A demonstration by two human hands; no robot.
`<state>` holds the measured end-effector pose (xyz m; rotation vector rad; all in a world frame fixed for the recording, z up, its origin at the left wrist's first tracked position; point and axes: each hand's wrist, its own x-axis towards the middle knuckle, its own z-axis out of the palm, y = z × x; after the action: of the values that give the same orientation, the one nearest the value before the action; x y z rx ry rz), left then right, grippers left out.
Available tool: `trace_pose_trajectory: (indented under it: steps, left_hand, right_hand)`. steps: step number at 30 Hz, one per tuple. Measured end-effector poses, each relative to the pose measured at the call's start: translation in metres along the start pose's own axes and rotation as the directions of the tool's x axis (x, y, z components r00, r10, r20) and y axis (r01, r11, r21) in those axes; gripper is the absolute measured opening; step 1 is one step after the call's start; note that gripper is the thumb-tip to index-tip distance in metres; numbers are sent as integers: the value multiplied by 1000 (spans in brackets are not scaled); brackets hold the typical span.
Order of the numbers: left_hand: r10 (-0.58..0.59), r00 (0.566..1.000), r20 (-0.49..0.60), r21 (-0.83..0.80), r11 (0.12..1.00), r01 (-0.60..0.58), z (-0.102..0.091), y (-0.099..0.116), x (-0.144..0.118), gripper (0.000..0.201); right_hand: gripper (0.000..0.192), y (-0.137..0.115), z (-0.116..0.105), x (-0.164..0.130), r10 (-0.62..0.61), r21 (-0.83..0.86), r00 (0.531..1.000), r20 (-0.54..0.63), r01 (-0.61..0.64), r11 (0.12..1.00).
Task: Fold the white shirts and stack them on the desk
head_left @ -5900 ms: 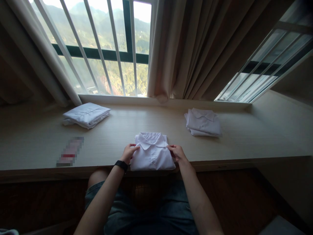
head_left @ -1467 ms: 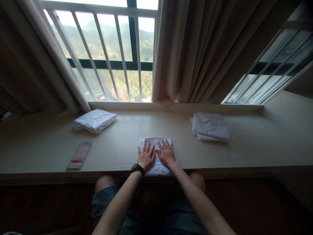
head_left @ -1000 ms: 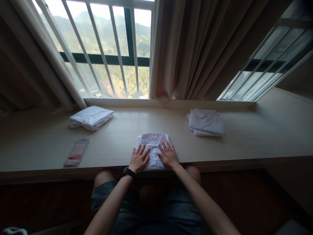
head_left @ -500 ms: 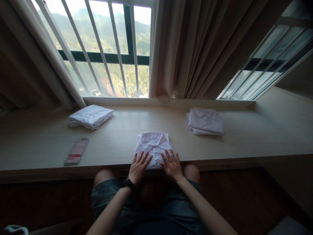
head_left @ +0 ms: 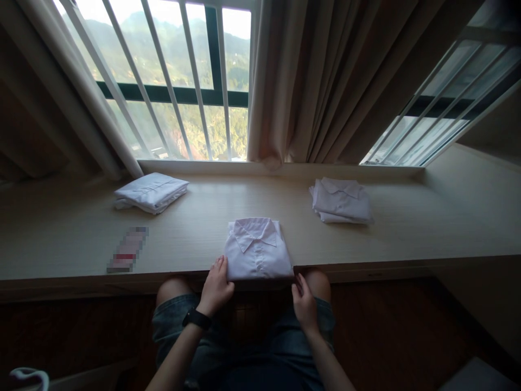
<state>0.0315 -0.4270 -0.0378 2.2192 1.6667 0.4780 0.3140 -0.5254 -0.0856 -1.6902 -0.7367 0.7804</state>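
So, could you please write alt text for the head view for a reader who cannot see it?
A folded white collared shirt lies at the near edge of a pale wooden window ledge, with the person's left hand and right hand at its front corners. Two more folded white shirts sit farther back, one left, one right, below barred windows and beige curtains.

Both forearms reach forward from the lap, roughly parallel. The left hand (head_left: pixel 215 290) sits palm down, fingers loosely together and pointing ahead, a dark band on its wrist. The right hand (head_left: pixel 304 304) hangs slightly lower and nearer the body, fingers relaxed, gripping nothing.
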Motion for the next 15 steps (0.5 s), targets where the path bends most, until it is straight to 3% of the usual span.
trace_pose_trajectory:
  steps: [3,8,11,13,15]
  left_hand:
    - [-124,992,0,-245,962,121,-3,2,0,73]
    - [-221,975,18,-562,804,193,-6,10,7,65]
    - [-312,945,102,-773,573,273,-11,12,10,59]
    - [-403,893,202,-868,349,354,-14,12,10,55]
    - [-464,827,317,-892,150,426,-17,12,7,54]
  right_hand:
    - [57,-12,12,0,261,349,960,105,-281,894]
    - [43,-35,33,2,343,612,914,218,-402,681]
    - [37,-41,42,2,386,663,861,332,-504,553]
    - [34,-41,50,1,420,659,826,376,-557,505]
    - [32,-40,57,0,434,660,823,367,-559,503]
